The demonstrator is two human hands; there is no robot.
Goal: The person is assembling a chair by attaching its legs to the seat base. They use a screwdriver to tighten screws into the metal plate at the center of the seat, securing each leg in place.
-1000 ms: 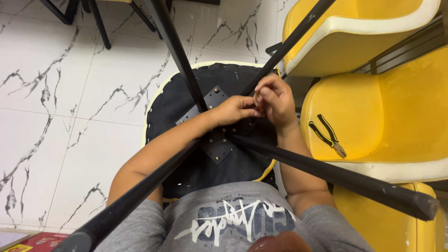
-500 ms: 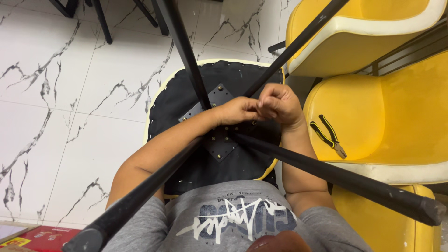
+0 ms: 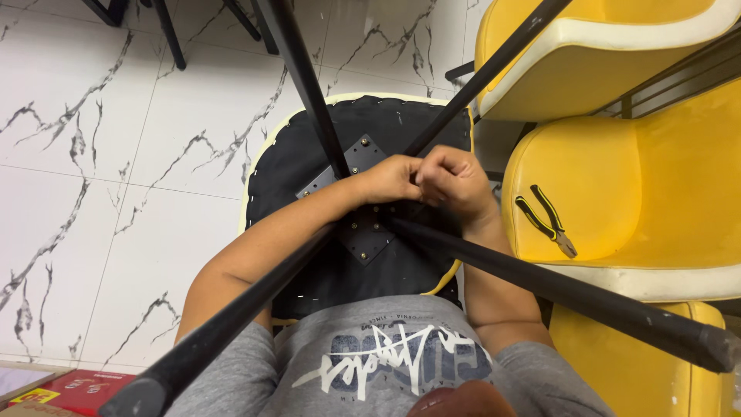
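Both hands on upturned chair base, frame centre.
L hand & R hand touching, fingers curled tight at bracket; can't tell what's pinched. Pliers on yellow seat, right.

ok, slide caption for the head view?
Both hands, left hand and right hand, meet at an upturned chair's leg bracket; pliers nearby.

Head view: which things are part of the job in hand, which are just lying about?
In use:
left hand
right hand
upturned chair, black underside up
metal leg bracket where the hands meet
black chair legs

Lying about:
pliers on a yellow seat
stacked yellow chair
red box on the floor
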